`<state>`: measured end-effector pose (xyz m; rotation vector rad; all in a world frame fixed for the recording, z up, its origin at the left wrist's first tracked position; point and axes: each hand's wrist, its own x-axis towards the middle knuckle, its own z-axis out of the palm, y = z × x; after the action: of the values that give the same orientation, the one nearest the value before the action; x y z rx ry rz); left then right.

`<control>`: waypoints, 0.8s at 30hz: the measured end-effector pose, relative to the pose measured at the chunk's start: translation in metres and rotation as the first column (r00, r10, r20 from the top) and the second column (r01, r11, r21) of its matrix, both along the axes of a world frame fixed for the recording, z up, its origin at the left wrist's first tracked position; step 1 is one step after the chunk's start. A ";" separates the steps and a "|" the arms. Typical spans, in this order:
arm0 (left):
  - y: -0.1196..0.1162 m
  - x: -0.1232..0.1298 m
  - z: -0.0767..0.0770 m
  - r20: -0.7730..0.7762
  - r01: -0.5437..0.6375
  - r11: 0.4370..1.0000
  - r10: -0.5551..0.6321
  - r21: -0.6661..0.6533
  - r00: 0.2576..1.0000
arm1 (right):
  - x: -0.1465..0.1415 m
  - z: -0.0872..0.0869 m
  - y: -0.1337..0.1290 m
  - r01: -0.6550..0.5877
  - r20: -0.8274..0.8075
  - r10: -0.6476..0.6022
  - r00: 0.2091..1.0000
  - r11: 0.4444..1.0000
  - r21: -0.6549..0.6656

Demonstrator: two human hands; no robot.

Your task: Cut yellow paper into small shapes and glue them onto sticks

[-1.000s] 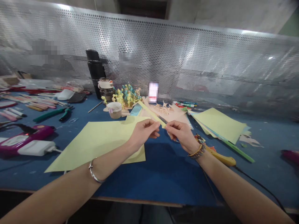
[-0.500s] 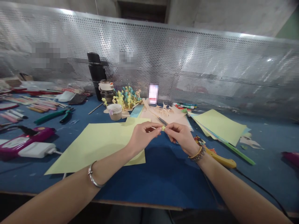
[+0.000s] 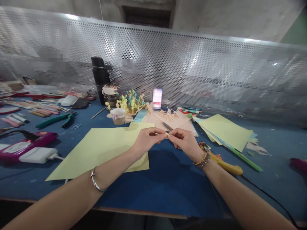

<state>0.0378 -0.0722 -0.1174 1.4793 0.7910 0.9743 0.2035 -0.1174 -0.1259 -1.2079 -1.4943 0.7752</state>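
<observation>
Since your head view is the only one here, the entries run from your hands outward. Item: your left hand (image 3: 146,140) and right hand (image 3: 184,142), together in the air above the desk (image 3: 168,191), both clamped in a fingertip pinch. Item: a thin stick (image 3: 157,133), held by your left hand, its long axis running nearly level from left to right and its tip pointing at your right hand. Item: a tiny bit of pale yellow paper (image 3: 167,135), at that tip inside your right fingertips, mostly hidden, so its exact shape cannot be told. Held this way, it seems kept off the desk where both hands can reach it.

Nearest, under your left hand: a large pale yellow paper sheet (image 3: 100,153). Just beyond your hands: small scissors (image 3: 166,126) on pink paper cut-outs (image 3: 172,119), probably left there within easy reach. To the right: a stack of colored paper (image 3: 225,132) and a yellow-handled tool (image 3: 227,169). To the left: green-handled pliers (image 3: 68,120) and a magenta device (image 3: 28,147). Farther back: a black flask (image 3: 100,80) and small paper figures (image 3: 127,102).
</observation>
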 end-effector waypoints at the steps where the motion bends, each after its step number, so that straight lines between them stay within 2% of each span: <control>1: 0.000 0.000 0.000 0.009 0.016 1.000 -0.016 -0.011 1.000 | 0.000 0.000 0.000 0.000 -0.002 0.000 1.000 1.000 0.001; 5: 0.000 -0.001 0.000 0.032 0.062 0.995 -0.060 -0.082 0.998 | 0.000 -0.001 0.001 0.005 -0.019 -0.005 1.000 1.000 0.003; 12: 0.004 -0.001 -0.002 0.141 0.048 0.973 -0.016 -0.225 0.990 | 0.002 -0.002 0.002 0.023 -0.051 -0.026 0.998 0.999 -0.045; 18: 0.001 -0.001 0.000 0.099 0.014 0.979 0.006 -0.202 0.995 | -0.001 0.000 0.000 -0.024 0.012 0.025 1.000 0.998 -0.055; 24: 0.000 -0.001 0.001 0.017 -0.002 0.996 0.004 -0.084 1.000 | -0.001 -0.001 -0.001 -0.030 0.044 0.030 0.999 0.999 -0.012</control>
<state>0.0371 -0.0719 -0.1166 1.3962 0.8121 0.9442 0.2030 -0.1187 -0.1267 -1.2212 -1.5493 0.7827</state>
